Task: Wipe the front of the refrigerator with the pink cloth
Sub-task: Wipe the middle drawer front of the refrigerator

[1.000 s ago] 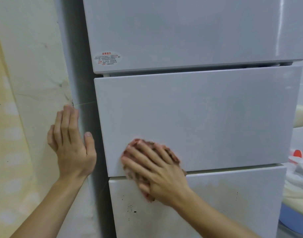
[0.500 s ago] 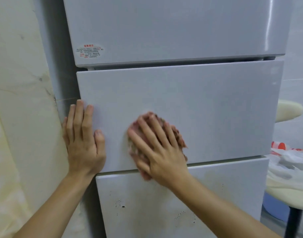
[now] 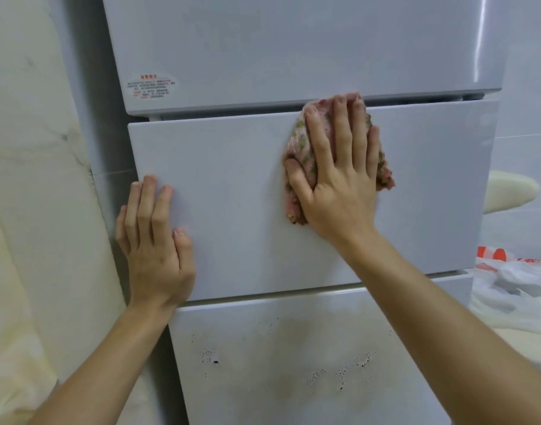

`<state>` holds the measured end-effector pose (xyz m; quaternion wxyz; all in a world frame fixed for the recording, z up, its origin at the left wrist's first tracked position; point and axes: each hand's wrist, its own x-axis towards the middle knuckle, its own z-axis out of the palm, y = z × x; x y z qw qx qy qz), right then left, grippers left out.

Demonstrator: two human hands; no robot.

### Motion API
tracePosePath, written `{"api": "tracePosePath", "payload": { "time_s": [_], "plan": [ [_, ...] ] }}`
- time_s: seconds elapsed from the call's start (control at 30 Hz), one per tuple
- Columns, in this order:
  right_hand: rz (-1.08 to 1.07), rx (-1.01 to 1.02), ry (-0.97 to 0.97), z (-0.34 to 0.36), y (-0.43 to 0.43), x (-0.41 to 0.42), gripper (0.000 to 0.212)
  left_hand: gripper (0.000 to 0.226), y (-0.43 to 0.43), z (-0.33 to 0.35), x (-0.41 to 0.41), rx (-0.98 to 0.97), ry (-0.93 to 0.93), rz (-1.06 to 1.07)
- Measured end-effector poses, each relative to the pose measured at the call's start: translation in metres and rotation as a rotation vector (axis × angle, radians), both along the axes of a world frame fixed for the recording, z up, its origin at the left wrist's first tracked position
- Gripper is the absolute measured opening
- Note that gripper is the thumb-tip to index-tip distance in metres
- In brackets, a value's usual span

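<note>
Lower panel (image 3: 263,394): nearest the viewer, stained brown with clusters of dark specks (image 3: 214,358). It looks unwiped, so much of the refrigerator (image 3: 88,124) seems left to do.
Left hand (image 3: 154,240): empty and flat with straight fingers, pressed on the left edge of the middle drawer front (image 3: 232,194). It is probably a brace.
Right hand (image 3: 336,176): fingers straight and spread, pressing the pink cloth (image 3: 300,148) against the upper middle of the drawer front.
Cloth: bunched under the palm, showing on both sides of the hand, with its top at the drawer's upper edge.
Risk, grip: only pressure holds the cloth, so a lighter press could let it slide or drop.
Risk, seam (image 3: 232,110): a higher stroke could snag cloth or fingertips in the dark gap under the upper door (image 3: 293,41).
Risk, drawer: a hard sideways rub may shift the drawer if the brace lifts.
Open room: bare drawer front lies between the hands and right of the cloth. The upper door is bare except for a sticker (image 3: 151,86).
Far right: a plastic bag (image 3: 514,283) lies just beside the refrigerator, and a stroke past the right edge could brush it.
</note>
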<state>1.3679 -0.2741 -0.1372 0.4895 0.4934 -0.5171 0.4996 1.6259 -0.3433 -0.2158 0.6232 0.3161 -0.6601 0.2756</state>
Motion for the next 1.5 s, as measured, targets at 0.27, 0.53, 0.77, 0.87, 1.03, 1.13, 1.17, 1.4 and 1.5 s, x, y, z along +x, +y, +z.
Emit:
{"api": "tracePosePath", "payload": {
  "time_s": [0.27,0.53,0.77,0.87,1.03,1.13,1.17,1.4,1.5],
  "plan": [
    [0.021,0.291,0.489,-0.136,0.023,-0.042,0.067,0.063,0.004,-0.003,-0.014,-0.004,0.046,0.005],
    [0.045,0.046,0.061,-0.010,0.026,-0.099,0.065,0.060,0.005,-0.003,-0.019,0.002,0.019,-0.011],
    [0.020,0.023,0.016,-0.061,0.023,-0.080,0.061,0.059,0.004,-0.004,-0.020,-0.015,0.010,-0.031],
    [0.024,0.168,0.220,-0.125,0.034,-0.099,0.062,0.058,0.003,-0.003,-0.020,-0.026,0.006,-0.036],
    [0.014,0.260,0.468,-0.123,0.048,-0.150,0.064,0.056,0.003,-0.003,-0.021,-0.061,0.007,-0.035],
    [0.038,0.135,0.206,-0.058,0.046,-0.166,0.066,0.056,0.002,-0.004,-0.023,-0.069,0.016,-0.030],
    [0.035,0.082,0.084,-0.036,0.045,-0.169,0.066,0.057,0.002,-0.005,-0.023,-0.071,0.016,-0.027],
    [0.036,-0.091,-0.359,-0.039,0.037,-0.156,0.076,0.056,0.000,-0.006,-0.020,-0.072,-0.006,-0.026],
    [0.066,-0.066,-0.527,-0.104,0.040,-0.140,0.074,0.056,0.001,-0.005,-0.023,-0.071,0.007,-0.033]
  ]
}}
